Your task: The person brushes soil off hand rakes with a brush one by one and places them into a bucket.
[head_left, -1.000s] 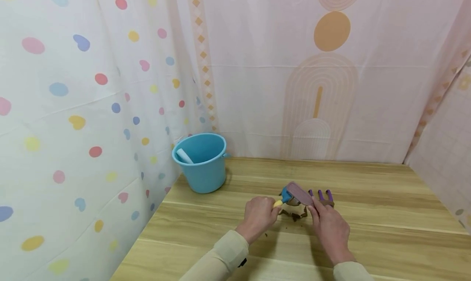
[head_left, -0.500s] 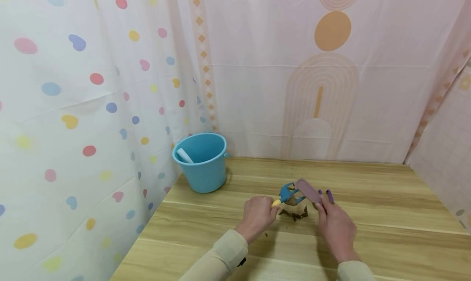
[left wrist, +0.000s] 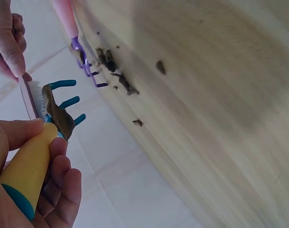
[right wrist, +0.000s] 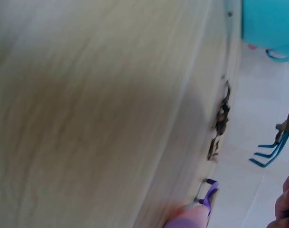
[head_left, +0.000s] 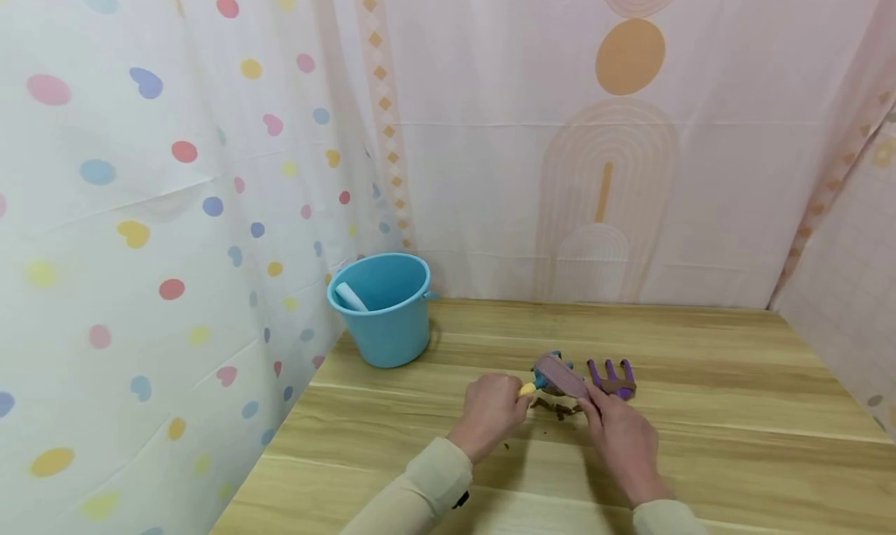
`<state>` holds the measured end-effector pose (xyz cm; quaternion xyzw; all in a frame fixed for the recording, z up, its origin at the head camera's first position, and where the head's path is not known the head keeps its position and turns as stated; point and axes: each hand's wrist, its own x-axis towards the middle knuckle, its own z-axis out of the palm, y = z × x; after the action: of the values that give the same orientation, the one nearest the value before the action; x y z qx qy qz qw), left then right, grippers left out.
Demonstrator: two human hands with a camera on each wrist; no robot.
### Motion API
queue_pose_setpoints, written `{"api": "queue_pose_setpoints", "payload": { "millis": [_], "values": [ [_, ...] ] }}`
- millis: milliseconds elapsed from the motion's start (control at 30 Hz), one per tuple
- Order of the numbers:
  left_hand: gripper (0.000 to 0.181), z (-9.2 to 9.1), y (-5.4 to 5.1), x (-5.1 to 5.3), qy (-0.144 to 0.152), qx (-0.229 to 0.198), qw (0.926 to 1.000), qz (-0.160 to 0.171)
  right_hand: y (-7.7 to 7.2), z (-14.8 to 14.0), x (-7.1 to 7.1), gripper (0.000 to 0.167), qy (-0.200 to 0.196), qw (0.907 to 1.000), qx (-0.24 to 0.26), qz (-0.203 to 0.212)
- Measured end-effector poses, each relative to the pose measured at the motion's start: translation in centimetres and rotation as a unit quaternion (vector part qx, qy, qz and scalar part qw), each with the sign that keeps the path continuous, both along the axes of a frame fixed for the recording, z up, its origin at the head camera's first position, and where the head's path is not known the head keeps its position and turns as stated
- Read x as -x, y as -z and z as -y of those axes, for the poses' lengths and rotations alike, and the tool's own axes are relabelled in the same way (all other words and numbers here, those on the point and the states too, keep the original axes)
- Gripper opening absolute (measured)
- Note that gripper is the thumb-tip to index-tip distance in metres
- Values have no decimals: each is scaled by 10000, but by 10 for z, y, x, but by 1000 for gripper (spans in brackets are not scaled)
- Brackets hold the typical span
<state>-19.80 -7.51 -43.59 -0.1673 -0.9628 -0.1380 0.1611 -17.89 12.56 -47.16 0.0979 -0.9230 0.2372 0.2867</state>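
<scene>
My left hand (head_left: 492, 410) grips the yellow handle of a small hand rake (left wrist: 30, 164); its blue prongs carry a thick brown, mud-like lump (left wrist: 60, 115). In my right hand (head_left: 626, 445) is a brush with a mauve back (head_left: 562, 375), held by its handle. Seen from the left wrist, the brush's white bristles (left wrist: 39, 97) lie against the muddy rake head. From the head view, the brush back covers much of that head. A second hand rake with purple prongs (head_left: 612, 379), also smeared brown, lies on the table beside my right hand.
Several dark brown clumps (head_left: 560, 412) and crumbs lie on the wooden table (head_left: 378, 457) below the tools. A light blue bucket (head_left: 390, 337) stands at the table's back left, with a white cylindrical object (head_left: 351, 297) inside. Patterned curtains (head_left: 476, 208) hang behind and at the left.
The brush first swept right and away, exposing the blue rake head, then came back left over it. My left hand and its rake have hardly moved.
</scene>
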Motion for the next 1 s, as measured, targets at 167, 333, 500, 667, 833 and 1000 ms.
{"api": "queue_pose_setpoints", "payload": {
  "millis": [167,333,500,667,833,1000],
  "values": [
    [35,-2,2,-2,52,77,9999,-95,3,-5,2,29,152,9997,-70,151],
    [37,-4,1,-2,75,136,9995,-257,5,-8,3,28,266,9995,-71,136],
    [35,-5,0,-3,27,205,9994,-272,7,-9,4,27,314,9995,28,-40],
    [34,-5,0,-5,35,203,9995,-258,5,-21,3,31,377,9981,187,442],
    [35,-3,-5,-5,107,56,9994,-315,-1,-36,3,35,628,9943,460,727],
    [34,-1,-7,-3,44,44,9993,-361,-6,-27,2,34,337,9967,658,327]
  ]
}}
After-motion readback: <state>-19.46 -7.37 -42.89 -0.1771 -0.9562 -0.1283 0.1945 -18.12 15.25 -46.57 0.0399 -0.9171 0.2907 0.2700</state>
